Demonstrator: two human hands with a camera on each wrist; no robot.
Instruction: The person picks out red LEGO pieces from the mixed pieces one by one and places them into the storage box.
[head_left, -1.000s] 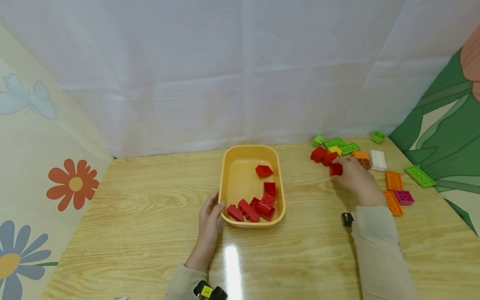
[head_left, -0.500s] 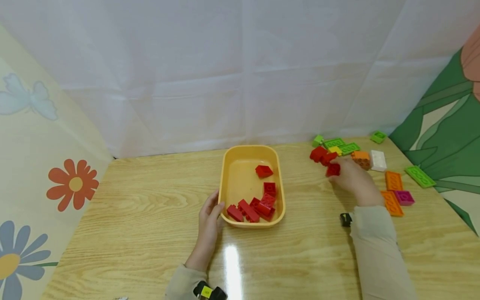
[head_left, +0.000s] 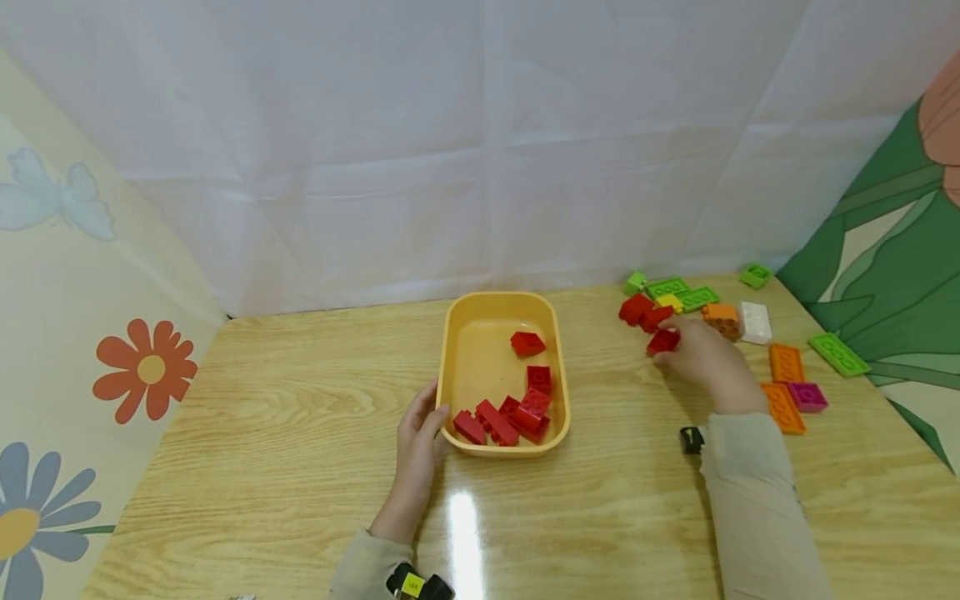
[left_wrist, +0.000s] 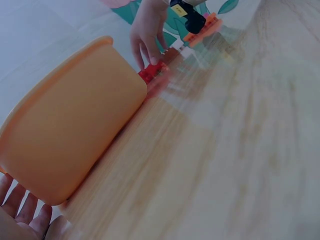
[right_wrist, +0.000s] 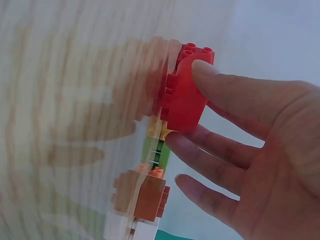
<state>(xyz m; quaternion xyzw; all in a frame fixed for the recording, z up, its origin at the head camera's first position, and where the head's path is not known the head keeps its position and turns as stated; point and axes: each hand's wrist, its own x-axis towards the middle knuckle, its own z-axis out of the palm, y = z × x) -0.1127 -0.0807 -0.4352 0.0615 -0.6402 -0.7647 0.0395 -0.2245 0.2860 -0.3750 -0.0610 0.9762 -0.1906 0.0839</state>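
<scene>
At the lower left corner of a yellow plastic tub [head_left: 501, 452], my left hand [head_left: 415, 442] holds the rim, thumb over the edge and fingers along the outer wall. Several red toy bricks [head_left: 498, 423] lie inside the tub, mostly towards the near end. Over on the right, my right hand [head_left: 708, 362] pinches a red toy brick [head_left: 663, 342] low over the table. The right wrist view shows the thumb pressed on that brick's rounded side; the fingers behind are partly hidden. Just beyond it sit more red bricks [head_left: 636, 309].
Around the right hand lie green plates [head_left: 699, 297], a yellow brick [head_left: 670, 302], an orange-brown brick [head_left: 722, 320], a white brick [head_left: 755, 322], orange plates [head_left: 783, 408] and a magenta brick [head_left: 807, 397]. A white cloth [head_left: 480, 167] hangs behind the wooden table [head_left: 300, 467].
My right hand has shifted slightly left and nearer with the red brick, which has turned and tilted. The left hand and the tub have stayed in place.
</scene>
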